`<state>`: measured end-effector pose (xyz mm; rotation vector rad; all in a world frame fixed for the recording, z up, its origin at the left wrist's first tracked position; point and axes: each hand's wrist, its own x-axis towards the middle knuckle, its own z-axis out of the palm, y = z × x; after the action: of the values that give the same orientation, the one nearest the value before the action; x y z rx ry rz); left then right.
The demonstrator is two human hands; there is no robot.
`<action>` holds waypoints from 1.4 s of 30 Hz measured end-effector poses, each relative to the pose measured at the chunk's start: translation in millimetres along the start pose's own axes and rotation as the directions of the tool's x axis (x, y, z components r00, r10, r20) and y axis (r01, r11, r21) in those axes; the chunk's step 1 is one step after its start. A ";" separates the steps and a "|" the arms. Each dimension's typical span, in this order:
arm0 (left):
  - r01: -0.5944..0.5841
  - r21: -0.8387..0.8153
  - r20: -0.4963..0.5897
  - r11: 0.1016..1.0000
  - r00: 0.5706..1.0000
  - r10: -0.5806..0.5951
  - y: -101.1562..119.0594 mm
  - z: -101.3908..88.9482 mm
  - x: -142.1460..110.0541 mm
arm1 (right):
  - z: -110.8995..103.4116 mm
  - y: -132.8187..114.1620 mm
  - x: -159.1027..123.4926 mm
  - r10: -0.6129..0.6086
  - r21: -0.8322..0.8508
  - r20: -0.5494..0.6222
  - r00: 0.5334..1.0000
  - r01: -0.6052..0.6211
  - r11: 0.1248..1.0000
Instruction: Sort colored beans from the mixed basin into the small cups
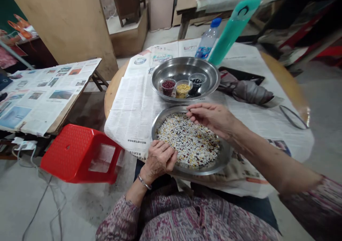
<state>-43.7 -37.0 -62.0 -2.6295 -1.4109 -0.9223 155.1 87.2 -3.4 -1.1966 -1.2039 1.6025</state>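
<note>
Shallow round steel tray (226,159), filled with mixed white, yellow, dark red and black grains (191,137), lies on the newspaper-covered table (133,109) close to my lap. Just beyond it: wide steel basin (204,68) bearing three clear plastic cups, one of dark red beans (169,85), one of yellow (183,88), one of black (197,81).

Left hand (159,159): fingers curled at the tray's near-left rim; cannot tell whether they clasp it or only rest there. Right hand (211,118): over the tray's far side, fingertips drawn close; cannot tell whether a grain is between them.

Handling, my judgement: tray stiff, smooth, fairly weighty when loaded; best taken by opposite sides of the rim, kept level, as the load would slide. Grains hard, light, slippery; a fingertip pinch suits.

Orientation: tray's open side up, roughly flat; being round, no true long axis. Grains point every way.
</note>
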 end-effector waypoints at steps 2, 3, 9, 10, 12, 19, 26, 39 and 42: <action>-0.004 0.004 -0.013 1.000 1.000 0.004 -0.3 0.5 -0.4 | 6.4 -16.2 26.8 -0.134 -0.032 -0.098 0.986 0.131 0.991; -0.007 0.005 -0.019 1.000 1.000 0.007 -0.4 0.7 -0.6 | 10.0 -23.5 41.7 -0.199 -0.065 -0.130 0.971 0.192 0.979; -0.021 0.008 -0.036 1.000 0.999 0.021 -1.6 0.5 -2.5 | 25.7 -41.0 124.8 -0.332 -0.290 -0.141 0.933 0.281 0.915; -0.020 0.006 -0.030 1.000 0.999 0.020 -1.8 0.8 -2.9 | 25.5 -39.9 132.6 -0.324 -0.308 -0.139 0.936 0.270 0.912; -0.020 0.002 -0.025 1.000 0.999 0.020 -2.2 1.7 -3.7 | 21.7 -36.5 141.0 -0.307 -0.337 -0.121 0.944 0.252 0.907; -0.023 -0.013 -0.057 1.000 0.998 0.022 -2.0 3.9 -3.5 | -9.7 -31.4 126.8 -0.358 -0.420 -0.115 0.926 0.282 0.863; -0.034 -0.021 -0.055 0.999 0.998 0.033 -3.4 1.4 -2.4 | -16.9 -40.0 109.1 -0.502 -0.722 -0.043 0.864 0.321 0.613; 0.101 -0.221 -0.087 0.970 0.989 -0.123 -2.7 2.2 -6.9 | 1.7 29.3 -47.3 -0.155 -0.532 0.575 0.804 0.510 0.676; 0.118 -0.305 -0.166 0.945 0.971 -0.174 -3.3 2.1 -10.1 | 17.6 48.8 -66.4 -0.263 -0.490 0.735 0.624 0.758 0.430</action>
<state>-49.3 -42.1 -69.7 -2.5618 -1.5438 -1.4651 152.1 8.8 -34.1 -0.5829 -2.5805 0.8771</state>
